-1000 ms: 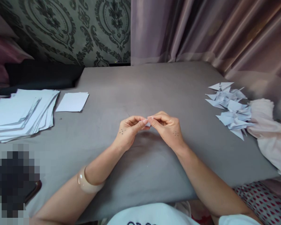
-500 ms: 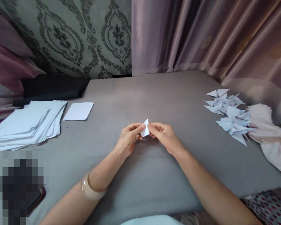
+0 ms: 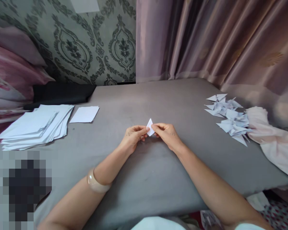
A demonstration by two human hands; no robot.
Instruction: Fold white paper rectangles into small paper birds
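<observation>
A small folded white paper (image 3: 150,125), diamond-shaped with its point upward, is held just above the grey cloth in the middle. My left hand (image 3: 134,134) pinches its left edge between thumb and fingers. On the opposite edge, my right hand (image 3: 167,132) pinches it the same way, the two thumbs close together on the front face. The fingertips behind the paper are partly hidden. A pale bangle (image 3: 97,182) circles my left forearm.
A stack of white sheets (image 3: 36,126) lies at the left, beside smaller square papers (image 3: 85,114). Black cloth (image 3: 62,92) is behind them. Several folded paper pieces (image 3: 234,119) are heaped at the right, against pale fabric (image 3: 266,131). Grey cloth (image 3: 144,179) covers the surface.
The paper's outline has gone from a slanted shape to a more even diamond. Both hands still pinch it. The whole view has shifted slightly.
</observation>
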